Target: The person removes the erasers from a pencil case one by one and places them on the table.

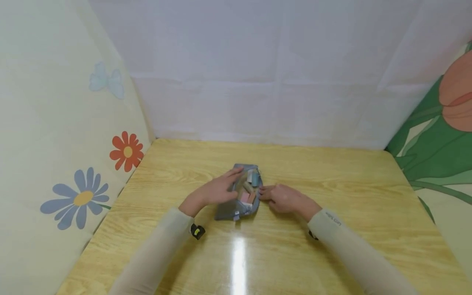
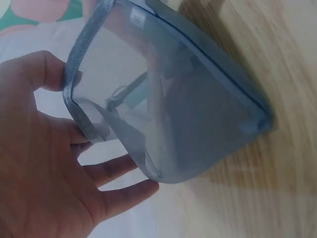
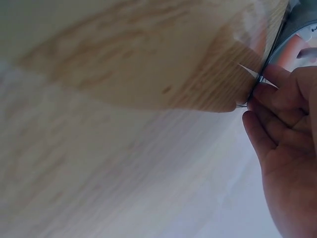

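A grey-blue mesh zip pouch [image 1: 226, 210] lies on the table in the head view, between both hands. Small coloured pieces show in it, among them a teal one [image 1: 255, 179] and a pink one [image 1: 245, 198]; their exact kind is unclear. The left hand [image 1: 219, 189] is at the pouch's left side. In the left wrist view its thumb and a finger pinch the bound edge of the mesh [image 2: 193, 129], while other fingers spread below. From the right, the right hand [image 1: 284, 198] holds the pouch's edge between thumb and fingers; the right wrist view shows only a corner of the pouch [image 3: 303, 15].
The pouch is on a glossy wood-grain table [image 1: 332, 176]. Behind it hangs a white cloth [image 1: 221, 106]. Flower-patterned sheets stand along the left [image 1: 44, 135] and right [image 1: 448, 172] sides. Each wrist wears a dark band.
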`<action>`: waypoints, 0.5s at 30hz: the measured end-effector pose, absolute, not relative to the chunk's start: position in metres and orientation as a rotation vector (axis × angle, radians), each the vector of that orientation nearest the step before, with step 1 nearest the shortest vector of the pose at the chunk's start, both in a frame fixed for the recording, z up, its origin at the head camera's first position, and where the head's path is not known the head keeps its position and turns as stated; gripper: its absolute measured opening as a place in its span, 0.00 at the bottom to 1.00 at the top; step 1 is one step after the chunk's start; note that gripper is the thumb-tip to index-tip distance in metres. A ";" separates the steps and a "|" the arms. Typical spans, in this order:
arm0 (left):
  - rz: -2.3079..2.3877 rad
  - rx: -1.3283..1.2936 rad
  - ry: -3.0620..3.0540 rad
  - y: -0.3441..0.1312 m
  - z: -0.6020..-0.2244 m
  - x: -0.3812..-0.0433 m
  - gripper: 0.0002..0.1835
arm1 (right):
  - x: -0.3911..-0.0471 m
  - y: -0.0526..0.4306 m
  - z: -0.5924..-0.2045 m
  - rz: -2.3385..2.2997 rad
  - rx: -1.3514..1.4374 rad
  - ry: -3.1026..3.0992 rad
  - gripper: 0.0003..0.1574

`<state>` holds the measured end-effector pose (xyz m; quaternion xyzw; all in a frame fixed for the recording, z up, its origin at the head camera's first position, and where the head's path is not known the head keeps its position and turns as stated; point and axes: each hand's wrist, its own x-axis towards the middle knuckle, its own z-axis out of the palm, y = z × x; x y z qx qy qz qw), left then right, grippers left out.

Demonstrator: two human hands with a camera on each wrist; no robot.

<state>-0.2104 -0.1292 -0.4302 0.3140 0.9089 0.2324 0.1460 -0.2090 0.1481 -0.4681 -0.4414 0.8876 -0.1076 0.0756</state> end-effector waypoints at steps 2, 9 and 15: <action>0.638 0.895 2.641 -0.126 -0.428 -0.209 0.41 | -0.209 0.148 -0.467 -0.321 -1.318 2.660 0.24; 0.587 0.826 2.696 -0.113 -0.426 -0.206 0.43 | -0.208 0.148 -0.465 -0.323 -1.256 2.653 0.23; 0.650 0.770 2.696 -0.105 -0.427 -0.203 0.42 | -0.205 0.147 -0.465 -0.318 -1.230 2.641 0.24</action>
